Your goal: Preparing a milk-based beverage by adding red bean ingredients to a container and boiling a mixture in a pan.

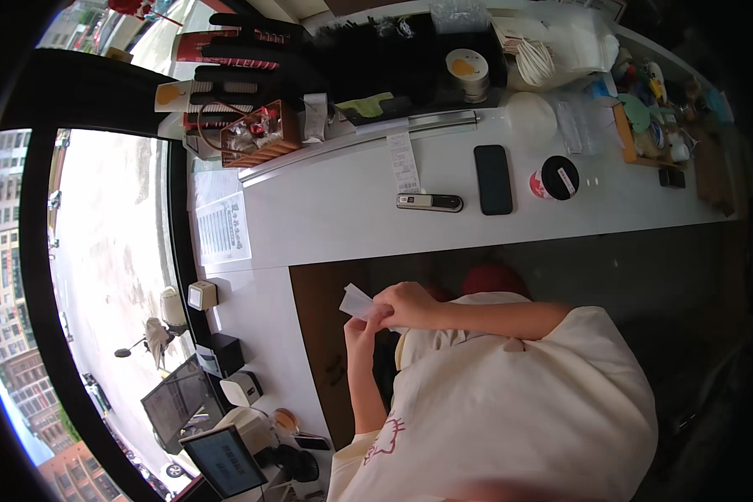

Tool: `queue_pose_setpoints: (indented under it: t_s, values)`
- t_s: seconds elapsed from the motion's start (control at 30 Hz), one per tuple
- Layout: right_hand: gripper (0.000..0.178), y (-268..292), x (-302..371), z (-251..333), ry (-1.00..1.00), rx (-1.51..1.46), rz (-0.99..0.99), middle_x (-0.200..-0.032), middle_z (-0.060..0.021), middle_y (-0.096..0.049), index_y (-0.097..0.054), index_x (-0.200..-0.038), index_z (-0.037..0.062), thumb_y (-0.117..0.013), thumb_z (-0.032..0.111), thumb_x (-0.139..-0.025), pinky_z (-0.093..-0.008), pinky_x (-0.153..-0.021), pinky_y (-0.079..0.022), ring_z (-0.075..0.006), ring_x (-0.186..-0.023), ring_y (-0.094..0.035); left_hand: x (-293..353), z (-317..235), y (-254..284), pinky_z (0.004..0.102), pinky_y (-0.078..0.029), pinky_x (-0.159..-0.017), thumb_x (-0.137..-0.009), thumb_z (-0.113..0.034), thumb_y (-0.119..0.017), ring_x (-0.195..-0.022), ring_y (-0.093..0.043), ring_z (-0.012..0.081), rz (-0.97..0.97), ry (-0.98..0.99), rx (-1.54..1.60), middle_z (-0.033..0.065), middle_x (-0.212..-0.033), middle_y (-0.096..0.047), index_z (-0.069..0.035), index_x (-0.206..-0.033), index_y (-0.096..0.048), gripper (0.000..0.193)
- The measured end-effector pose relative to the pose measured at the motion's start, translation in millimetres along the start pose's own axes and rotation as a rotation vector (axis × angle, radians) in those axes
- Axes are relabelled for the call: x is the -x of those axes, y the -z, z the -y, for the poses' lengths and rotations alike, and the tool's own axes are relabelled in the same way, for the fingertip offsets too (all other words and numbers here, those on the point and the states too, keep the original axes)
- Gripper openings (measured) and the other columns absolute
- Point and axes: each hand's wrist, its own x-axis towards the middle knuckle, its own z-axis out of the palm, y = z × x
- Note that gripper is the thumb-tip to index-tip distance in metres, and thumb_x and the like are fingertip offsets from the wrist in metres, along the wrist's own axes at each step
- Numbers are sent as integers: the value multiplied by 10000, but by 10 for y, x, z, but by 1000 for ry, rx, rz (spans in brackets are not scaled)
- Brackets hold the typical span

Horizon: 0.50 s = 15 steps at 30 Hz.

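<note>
A small white slip of paper [357, 302] is held in front of my body, beyond the counter's near edge. My left hand [365, 324] pinches its lower side. Right against it, my right hand [407, 304] has its fingers closed at the slip's right end, and they hide part of it. On the white counter [335, 213] ahead lie a silver and black stapler [429, 202] and a long printed receipt [404, 163]. To their right are a dark-screened phone [494, 180] and a cup with a black lid [560, 178].
A wicker basket [263, 138] of wrapped items and stacked cups [468, 75] line the counter's back. At the right stands a tray [636, 134] of small items. Screens [224, 460] and a white box [241, 389] crowd the left counter beside the window.
</note>
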Motion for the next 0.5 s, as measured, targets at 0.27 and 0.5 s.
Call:
queue_pose_setpoints:
  t_s: [0.27,0.5]
  values:
    - [198,-115,-622,-29,-312,-730,17,-614,19,-526,-654,-804,33,-567,179,-906,-256,-572,-385,-67,-598,-461,-163,-270,847,306,-417,-850,-897,-170,-497,-908,-577,156,425,31,1108,-21,-757,-588,-67,-875,-564,125]
    - [170,-435,-899,-74,448,490,58,-895,-69,-616,-642,-944,82,-608,120,-782,-302,-833,-445,-224,-923,-576,-394,1346,1508,293,-469,-875,-918,-212,-520,-1071,-544,226,-107,-82,603,117,-1205,-553,-32,-1219,-516,351]
